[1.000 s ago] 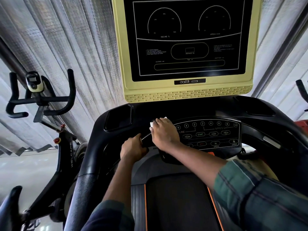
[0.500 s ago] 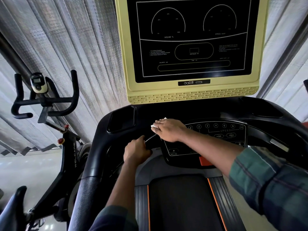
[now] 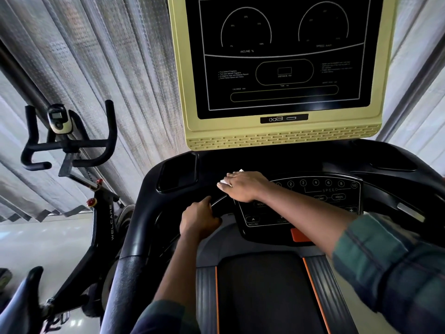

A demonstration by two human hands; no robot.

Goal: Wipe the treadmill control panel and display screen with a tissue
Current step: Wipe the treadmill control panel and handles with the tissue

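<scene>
Since the earlier frame we see that the right hand (image 3: 243,185) has slid leftward with the tissue (image 3: 223,182). It has moved off the keys and out past the upper left corner of the panel (image 3: 313,196), so the INCLINE keys along the panel's lower left edge now show. The left hand (image 3: 198,219) has kept its place.

The right hand lies palm down, fingers straight and close together, pressing the tissue flat against the black console. We can make out only two white scraps of the tissue, one at the fingertips and one behind the knuckles. The forearm crosses the panel's lower right part and hides some keys.

The left hand is curled round the bar (image 3: 219,199) just below and left of the right hand; the two hands are near but apart.

Above the panel stands the screen (image 3: 281,56) in its yellow frame, dark with white dials drawn on it, well apart from both hands. A cup holder (image 3: 178,172) sits at the console's left corner, and the belt (image 3: 262,292) runs below. Left of the treadmill we see a bike (image 3: 72,143) before a grey curtain (image 3: 96,68).
</scene>
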